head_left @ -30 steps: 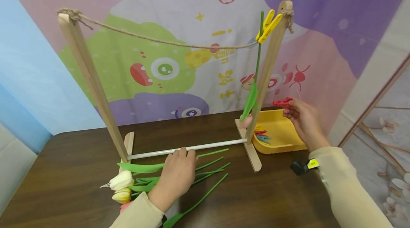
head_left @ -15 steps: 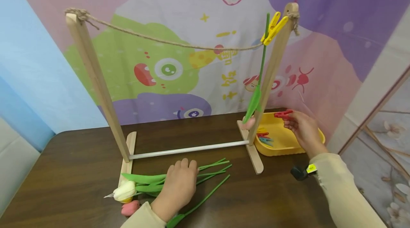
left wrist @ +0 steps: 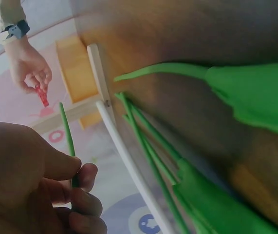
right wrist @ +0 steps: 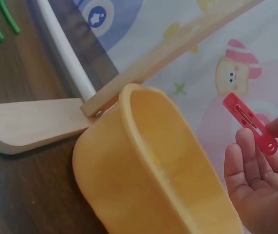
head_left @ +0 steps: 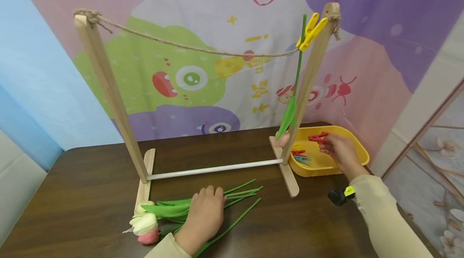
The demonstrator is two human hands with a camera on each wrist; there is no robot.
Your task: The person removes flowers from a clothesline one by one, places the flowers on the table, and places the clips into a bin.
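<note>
My left hand [head_left: 206,214] is over the artificial tulips on the table; in the left wrist view its thumb and fingers pinch one green tulip stem [left wrist: 67,130]. White tulip heads [head_left: 145,224] and a pink one [head_left: 148,236] lie to the left of that hand. Above the yellow tray [head_left: 326,171], my right hand [head_left: 340,151] pinches a red clothespin [right wrist: 250,123]. A yellow clothespin [head_left: 311,32] clips another tulip [head_left: 288,117] to the rope [head_left: 188,48], head down, near the right post.
A wooden stand holds the rope between its left post [head_left: 108,96] and right post [head_left: 311,72]. Low between them runs a white rod [head_left: 217,168]. Several clothespins [head_left: 300,157] lie in the tray's left end. A printed cloth [head_left: 203,8] hangs behind.
My left hand has stayed over the tulips while the flower heads beside it have shifted and bunched together. My right hand has lowered the red clothespin toward the tray.
</note>
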